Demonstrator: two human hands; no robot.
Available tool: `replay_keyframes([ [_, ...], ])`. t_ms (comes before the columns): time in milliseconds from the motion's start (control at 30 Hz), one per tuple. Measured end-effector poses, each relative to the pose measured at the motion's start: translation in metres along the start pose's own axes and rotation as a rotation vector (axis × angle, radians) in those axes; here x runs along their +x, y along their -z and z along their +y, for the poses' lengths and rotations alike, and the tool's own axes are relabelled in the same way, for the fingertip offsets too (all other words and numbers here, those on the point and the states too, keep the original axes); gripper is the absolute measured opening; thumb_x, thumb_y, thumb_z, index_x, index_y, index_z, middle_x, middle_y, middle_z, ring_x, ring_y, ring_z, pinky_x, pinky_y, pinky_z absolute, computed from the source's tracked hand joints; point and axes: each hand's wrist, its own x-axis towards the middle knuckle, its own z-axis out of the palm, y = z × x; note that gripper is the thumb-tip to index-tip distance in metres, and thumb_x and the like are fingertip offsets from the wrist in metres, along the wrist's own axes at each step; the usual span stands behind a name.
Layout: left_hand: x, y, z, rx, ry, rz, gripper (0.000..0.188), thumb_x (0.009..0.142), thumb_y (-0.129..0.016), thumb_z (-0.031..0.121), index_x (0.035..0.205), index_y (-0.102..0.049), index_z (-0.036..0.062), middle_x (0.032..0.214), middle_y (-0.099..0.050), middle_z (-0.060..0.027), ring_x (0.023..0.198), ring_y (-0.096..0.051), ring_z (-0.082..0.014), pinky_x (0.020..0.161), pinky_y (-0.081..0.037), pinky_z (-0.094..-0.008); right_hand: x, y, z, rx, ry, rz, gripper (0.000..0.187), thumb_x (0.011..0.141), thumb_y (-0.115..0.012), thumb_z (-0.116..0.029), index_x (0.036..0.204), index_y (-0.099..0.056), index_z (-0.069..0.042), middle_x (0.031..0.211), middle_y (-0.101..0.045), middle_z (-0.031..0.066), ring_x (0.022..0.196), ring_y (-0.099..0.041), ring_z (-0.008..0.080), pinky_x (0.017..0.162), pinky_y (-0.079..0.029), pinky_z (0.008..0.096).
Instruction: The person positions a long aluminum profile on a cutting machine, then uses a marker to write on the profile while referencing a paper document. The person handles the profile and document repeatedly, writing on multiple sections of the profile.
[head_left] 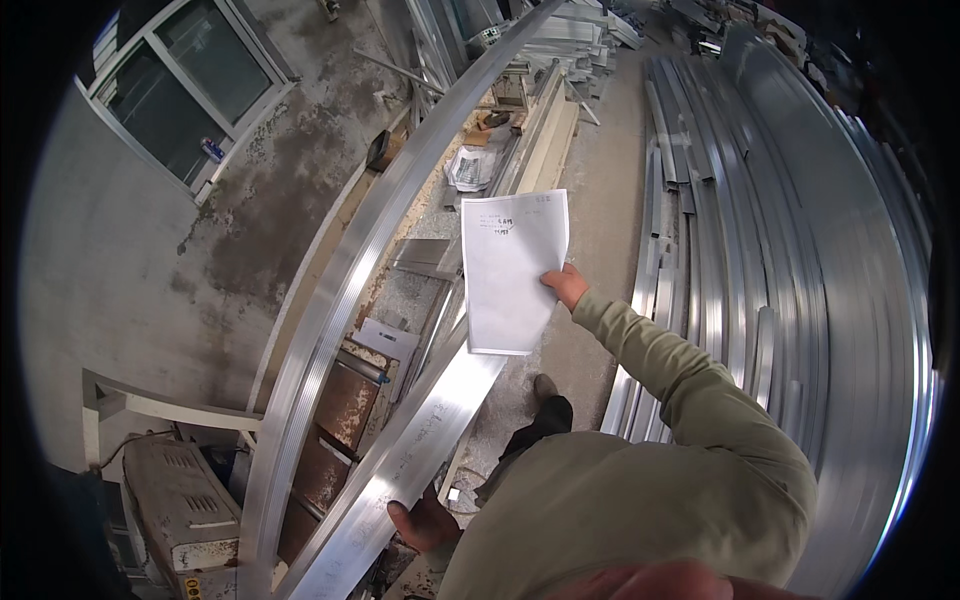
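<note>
My right hand pinches the right edge of a white sheet of paper, which has a few lines of dark marks near its top. The sheet is held up over the workbench, its lower edge overlapping a long silvery metal profile. Down by the lower middle, my left hand grips the edge of that profile, thumb on its upper face and fingers beneath, partly hidden. Handwritten marks run along the profile's face. A second long ribbed metal profile arcs across the bench to the left.
Many long metal profiles lie stacked along the right. Papers rest on the bench farther off, and another sheet lies between the two profiles. A worn beige machine stands lower left, with a window in the wall above.
</note>
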Motion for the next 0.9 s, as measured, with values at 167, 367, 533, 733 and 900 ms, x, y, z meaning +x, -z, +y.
replay_keyframes([
  [167, 0.108, -0.113, -0.091, 0.019, 0.040, -0.026, 0.076, 0.101, -0.063, 0.047, 0.156, -0.042, -0.0016, 0.152, -0.054, -0.0189, 0.142, -0.051, -0.0335, 0.120, -0.041, -0.0527, 0.144, 0.069, -0.065, 0.061, 0.017, 0.084, 0.043, 0.089, -0.063, -0.019, 0.120, -0.065, 0.009, 0.105, -0.073, 0.0152, 0.092, -0.069, 0.0250, 0.087, -0.054, 0.0391],
  [367, 0.197, -0.281, -0.186, 0.130, 0.094, -0.045, 0.084, 0.095, -0.069, 0.052, 0.156, -0.042, 0.0004, 0.153, -0.052, -0.0181, 0.142, -0.052, -0.0337, 0.118, -0.044, -0.0518, 0.274, 0.191, -0.131, 0.112, 0.038, 0.129, 0.043, 0.088, -0.063, -0.020, 0.120, -0.065, 0.009, 0.106, -0.072, 0.0150, 0.093, -0.069, 0.0252, 0.088, -0.054, 0.0388],
  [533, 0.262, -0.387, -0.305, 0.137, 0.066, -0.080, 0.079, 0.099, -0.063, 0.049, 0.157, -0.040, 0.0007, 0.152, -0.053, -0.0194, 0.142, -0.052, -0.0337, 0.117, -0.045, -0.0508, 0.409, 0.292, -0.145, 0.100, 0.001, 0.146, 0.045, 0.088, -0.064, -0.021, 0.121, -0.065, 0.010, 0.107, -0.073, 0.0160, 0.095, -0.069, 0.0253, 0.089, -0.054, 0.0385],
  [733, 0.330, -0.565, -0.427, 0.188, 0.014, -0.169, 0.084, 0.097, -0.065, 0.048, 0.160, -0.035, 0.0002, 0.156, -0.048, -0.0206, 0.144, -0.048, -0.0370, 0.119, -0.040, -0.0537, 0.591, 0.435, -0.166, 0.149, -0.024, 0.213, 0.049, 0.088, -0.064, -0.021, 0.126, -0.061, 0.011, 0.111, -0.072, 0.0183, 0.097, -0.070, 0.0273, 0.092, -0.055, 0.0397],
  [900, 0.395, -0.665, -0.528, 0.193, 0.033, -0.227, 0.086, 0.095, -0.066, 0.046, 0.160, -0.034, 0.0000, 0.158, -0.045, -0.0212, 0.146, -0.045, -0.0372, 0.122, -0.034, -0.0542, 0.670, 0.519, -0.225, 0.263, -0.058, 0.280, 0.053, 0.089, -0.064, -0.021, 0.130, -0.058, 0.011, 0.115, -0.069, 0.0205, 0.099, -0.069, 0.0294, 0.093, -0.054, 0.0411],
])
